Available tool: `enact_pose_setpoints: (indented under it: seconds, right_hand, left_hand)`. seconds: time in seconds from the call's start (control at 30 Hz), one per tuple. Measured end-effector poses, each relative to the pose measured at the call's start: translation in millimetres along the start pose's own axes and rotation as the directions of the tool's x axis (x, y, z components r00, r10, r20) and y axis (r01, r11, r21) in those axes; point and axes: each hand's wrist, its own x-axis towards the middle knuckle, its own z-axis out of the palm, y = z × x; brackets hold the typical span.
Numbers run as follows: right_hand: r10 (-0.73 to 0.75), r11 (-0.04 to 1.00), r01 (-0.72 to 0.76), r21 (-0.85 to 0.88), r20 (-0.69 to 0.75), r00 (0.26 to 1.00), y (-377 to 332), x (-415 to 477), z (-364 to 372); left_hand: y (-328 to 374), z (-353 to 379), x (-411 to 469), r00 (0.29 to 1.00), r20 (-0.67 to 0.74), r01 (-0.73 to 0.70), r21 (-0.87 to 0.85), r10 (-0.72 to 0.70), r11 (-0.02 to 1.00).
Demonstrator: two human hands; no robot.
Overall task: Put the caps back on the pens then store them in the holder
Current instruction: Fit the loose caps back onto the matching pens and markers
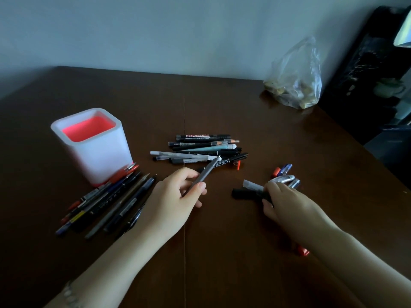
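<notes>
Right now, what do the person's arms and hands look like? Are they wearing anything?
Both arms are bare with no sleeves showing, and there are no gloves. The left hand has a thin, pale beaded bracelet further down that arm, near the bottom of the picture. The right hand shows no rings or watch that I can see. The room is dim, so tiny details are hard to tell.

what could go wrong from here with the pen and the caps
1. The right hand rests on a mixed pile of caps; it may pick one that does not fit the grey pen in the left hand.
2. A red cap lies under the right forearm, where it could be knocked or missed.
3. The loose pens lean against the holder and may roll if it is bumped.
</notes>
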Motion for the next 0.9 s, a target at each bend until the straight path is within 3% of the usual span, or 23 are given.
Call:
enact_pose_setpoints:
  seconds: [0.1,0.13,0.17,0.23,0.3,0.33,0.43,0.5,0.67,0.9]
  right_hand:
    - [0.053,0.989,-0.053,0.135,0.006,0.999,1.0,-0.1,-0.9]
    - [0.107,0.949,-0.108,0.295,0.02,0.994,1.4,-0.7,-4.9]
    - [0.161,0.846,-0.165,0.507,0.052,0.986,-0.4,-1.1,-10.3]
    - [0.202,0.405,-0.229,0.885,0.158,0.967,-7.8,-0.7,-24.1]
    - [0.141,-0.061,-0.229,0.972,0.235,0.962,-17.6,3.6,-35.6]
    - [0.109,-0.172,-0.219,0.96,0.239,0.965,-22.2,8.2,-38.4]
    - [0.029,-0.22,-0.195,0.956,0.207,0.978,-38.7,25.1,-39.5]
    - [0.06,-0.278,-0.169,0.946,0.192,0.979,-47.4,35.1,-34.6]
    - [0.01,-0.62,-0.229,0.751,0.299,0.954,-49.8,45.2,-17.8]
    - [-0.114,-0.669,-0.285,0.686,0.284,0.952,-51.7,32.0,-20.7]
  left_hand:
    - [2.6,-0.7,0.3,0.999,0.015,0.044,-0.055,-0.043,0.998]
    - [3.6,-1.4,0.4,0.998,0.02,0.054,-0.072,-0.053,0.996]
    - [4.8,-2.4,0.5,0.998,0.026,0.06,-0.084,-0.058,0.995]
    - [6.7,-4.1,0.4,0.997,0.04,0.067,-0.102,-0.063,0.992]
    - [7.8,-5.3,0.3,0.997,0.042,0.062,-0.105,-0.058,0.993]
    - [8.0,-5.8,0.0,0.998,0.04,0.059,-0.098,-0.056,0.993]
    - [8.6,-6.5,0.0,0.997,0.041,0.065,-0.081,-0.061,0.995]
    - [7.3,-7.6,0.9,0.997,0.038,0.073,-0.076,-0.07,0.994]
    - [3.6,-9.5,4.4,0.995,0.022,0.097,-0.115,-0.095,0.989]
    - [0.5,-6.6,5.5,0.99,0.023,0.142,-0.199,-0.14,0.97]
